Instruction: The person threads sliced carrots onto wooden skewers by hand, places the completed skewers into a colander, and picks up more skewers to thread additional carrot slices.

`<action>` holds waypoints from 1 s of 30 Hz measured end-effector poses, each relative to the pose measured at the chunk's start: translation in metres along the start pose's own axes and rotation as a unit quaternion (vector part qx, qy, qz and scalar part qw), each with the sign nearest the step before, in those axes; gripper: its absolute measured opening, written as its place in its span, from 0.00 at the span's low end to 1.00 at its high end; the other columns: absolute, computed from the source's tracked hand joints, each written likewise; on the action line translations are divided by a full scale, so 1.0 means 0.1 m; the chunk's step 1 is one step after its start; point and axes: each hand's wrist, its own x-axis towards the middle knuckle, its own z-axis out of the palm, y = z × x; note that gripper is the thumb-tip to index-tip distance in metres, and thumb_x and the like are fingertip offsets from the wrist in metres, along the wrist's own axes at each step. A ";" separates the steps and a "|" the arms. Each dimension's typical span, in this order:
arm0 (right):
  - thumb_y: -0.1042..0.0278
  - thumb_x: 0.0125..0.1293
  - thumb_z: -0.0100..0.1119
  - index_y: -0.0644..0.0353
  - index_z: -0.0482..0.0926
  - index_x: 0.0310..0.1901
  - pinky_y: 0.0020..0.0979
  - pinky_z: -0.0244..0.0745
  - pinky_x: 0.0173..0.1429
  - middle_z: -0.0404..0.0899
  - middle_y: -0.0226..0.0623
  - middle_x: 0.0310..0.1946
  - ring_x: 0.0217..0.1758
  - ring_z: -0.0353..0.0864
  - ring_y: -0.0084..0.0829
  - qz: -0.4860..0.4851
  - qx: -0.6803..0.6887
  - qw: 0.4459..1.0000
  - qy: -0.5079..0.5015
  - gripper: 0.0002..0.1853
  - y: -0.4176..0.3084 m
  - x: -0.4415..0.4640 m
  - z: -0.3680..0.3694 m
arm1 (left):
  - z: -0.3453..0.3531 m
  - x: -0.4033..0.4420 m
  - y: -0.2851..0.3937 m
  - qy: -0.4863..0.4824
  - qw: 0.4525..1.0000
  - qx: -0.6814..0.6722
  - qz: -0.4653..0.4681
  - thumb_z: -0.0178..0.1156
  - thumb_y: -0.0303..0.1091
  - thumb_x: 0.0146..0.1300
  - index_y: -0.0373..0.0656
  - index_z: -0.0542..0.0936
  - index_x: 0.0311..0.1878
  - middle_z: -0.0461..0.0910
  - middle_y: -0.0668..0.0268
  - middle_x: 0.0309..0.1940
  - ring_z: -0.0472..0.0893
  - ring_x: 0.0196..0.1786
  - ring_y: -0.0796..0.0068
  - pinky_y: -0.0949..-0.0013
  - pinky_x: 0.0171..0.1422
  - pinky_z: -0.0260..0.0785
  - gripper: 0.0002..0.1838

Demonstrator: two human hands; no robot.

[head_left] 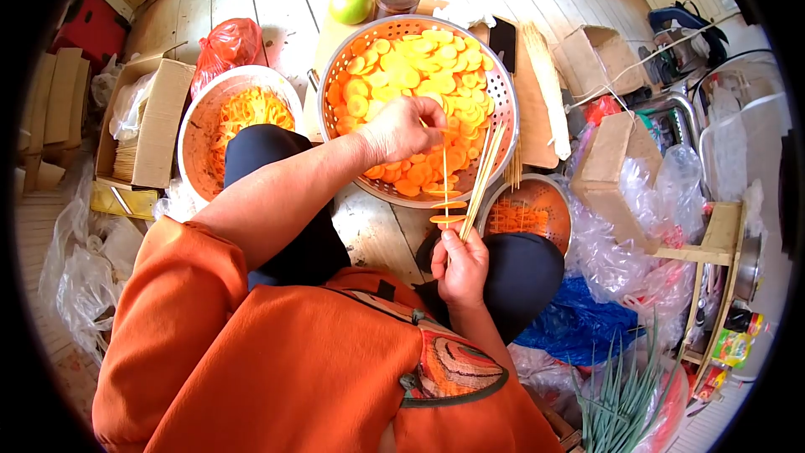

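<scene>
The left hand has its fingers pinching a bamboo skewer threaded with carrot slices; the right hand clasps a skewer bundle.

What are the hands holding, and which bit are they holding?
The right hand holds wooden skewers near their lower ends, one threaded with carrot slices. The left hand is at that skewer's upper end; whether its fingers pinch anything is unclear.

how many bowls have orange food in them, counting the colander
3: the colander in the middle, the left bowl, and the right bowl, partly hidden behind a knee. Others may be hidden.
</scene>
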 end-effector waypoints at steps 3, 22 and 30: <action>0.70 0.67 0.52 0.62 0.74 0.41 0.20 0.54 0.14 0.69 0.32 0.14 0.10 0.61 0.20 0.007 0.029 0.999 0.016 0.06 -0.03 0.04 0.01 | 0.13 -0.07 -0.11 -0.084 0.992 0.079 0.053 0.63 0.24 0.53 0.39 0.77 0.35 0.77 0.71 0.27 0.76 0.30 0.83 0.77 0.37 0.71 0.06; 0.70 0.66 0.52 0.62 0.75 0.42 0.21 0.53 0.13 0.69 0.31 0.14 0.09 0.61 0.20 0.037 0.084 0.995 0.033 0.07 -0.04 0.09 -0.02 | -0.10 0.11 0.12 0.122 0.963 0.223 0.084 0.55 0.25 0.51 0.40 0.78 0.41 0.81 0.63 0.32 0.81 0.34 0.70 0.70 0.42 0.73 0.12; 0.69 0.65 0.53 0.62 0.75 0.41 0.21 0.53 0.14 0.68 0.31 0.14 0.10 0.61 0.20 0.043 0.063 0.996 0.048 0.07 -0.07 0.07 -0.01 | -0.02 0.42 -0.08 0.072 0.867 0.492 0.031 0.59 0.38 0.57 0.43 0.71 0.56 0.78 0.54 0.47 0.78 0.50 0.56 0.58 0.55 0.70 0.23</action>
